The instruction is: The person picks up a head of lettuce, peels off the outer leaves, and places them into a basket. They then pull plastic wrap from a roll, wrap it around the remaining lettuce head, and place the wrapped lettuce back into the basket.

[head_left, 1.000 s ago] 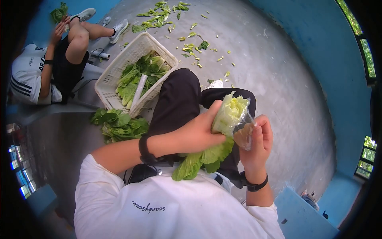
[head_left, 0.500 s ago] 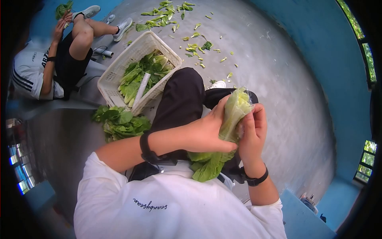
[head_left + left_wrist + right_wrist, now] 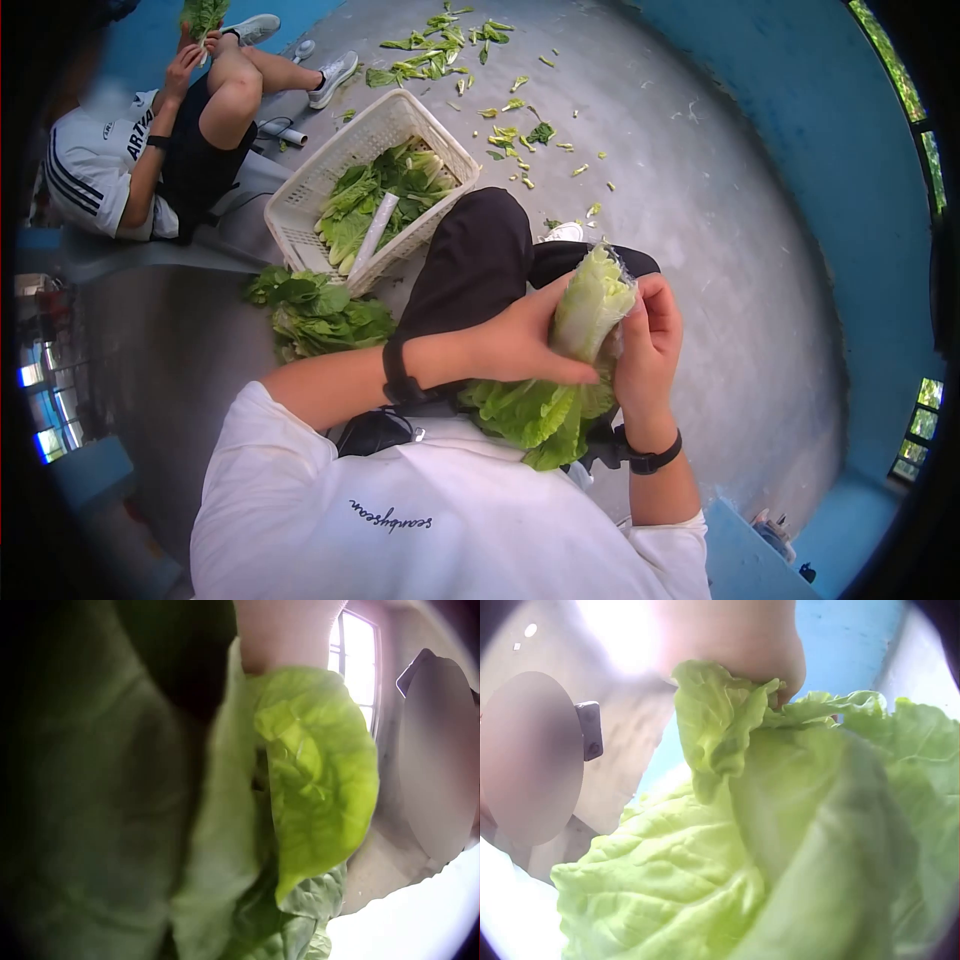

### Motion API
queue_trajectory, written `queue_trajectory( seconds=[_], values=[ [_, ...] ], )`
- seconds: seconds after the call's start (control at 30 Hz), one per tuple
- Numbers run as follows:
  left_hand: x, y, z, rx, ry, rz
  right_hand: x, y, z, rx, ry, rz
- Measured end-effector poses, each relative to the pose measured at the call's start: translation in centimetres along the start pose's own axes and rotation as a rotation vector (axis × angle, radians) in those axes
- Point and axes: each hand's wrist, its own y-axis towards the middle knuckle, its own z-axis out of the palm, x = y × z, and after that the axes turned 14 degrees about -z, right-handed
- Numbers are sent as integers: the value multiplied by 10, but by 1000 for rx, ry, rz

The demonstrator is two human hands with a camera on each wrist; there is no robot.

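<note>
My left hand (image 3: 530, 335) grips a bunch of leafy greens (image 3: 592, 312), its thumb laid across the pale stems. Clear plastic film (image 3: 618, 272) is wrapped around the stem end, which points up and away from me. Right against the bunch's other side, my right hand (image 3: 648, 345) has its thumb and curled fingers pinching the film's edge. Below both hands the broad leaves (image 3: 540, 412) hang over my lap. In the left wrist view a bright green leaf (image 3: 322, 780) stands out close up; crinkled pale leaves (image 3: 667, 877) fill much of the right wrist view.
A white plastic basket (image 3: 302, 180) holds more greens and a whitish roll (image 3: 375, 235). Another pile of greens (image 3: 325, 318) lies nearer me on the left. Trimmed leaves (image 3: 430, 60) are scattered over the floor. At far left another seated person (image 3: 130, 170) holds greens.
My right hand has moved from beside the bunch, where it held the film pulled out, to close against it. The film's loose end now lies around the stems. My left hand keeps its grip.
</note>
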Motion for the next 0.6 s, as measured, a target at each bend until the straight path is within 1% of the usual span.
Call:
queue_trajectory(
  seconds=[0.07,0.1,0.2,0.23,0.33,0.4,0.5,0.6],
  values=[
    [-10,-6,7,-4,83,29,3,3,-2,-32,-82,-46],
    [-11,-7,11,-60,103,12,4,4,-3,-47,-121,-72],
    [-2,0,10,-111,-13,39,2,3,1,-102,-19,-5],
    [-1,3,7,-113,-41,35,1,3,-1,-124,52,77],
    [-3,6,5,-110,-138,11,1,11,-1,-247,275,196],
    [-6,3,10,-110,-221,-5,2,10,-6,-237,300,239],
    [-4,3,9,-87,-253,5,6,4,-12,-217,311,270],
    [-2,5,4,-93,-178,-2,9,0,-11,-238,272,265]
  ],
)
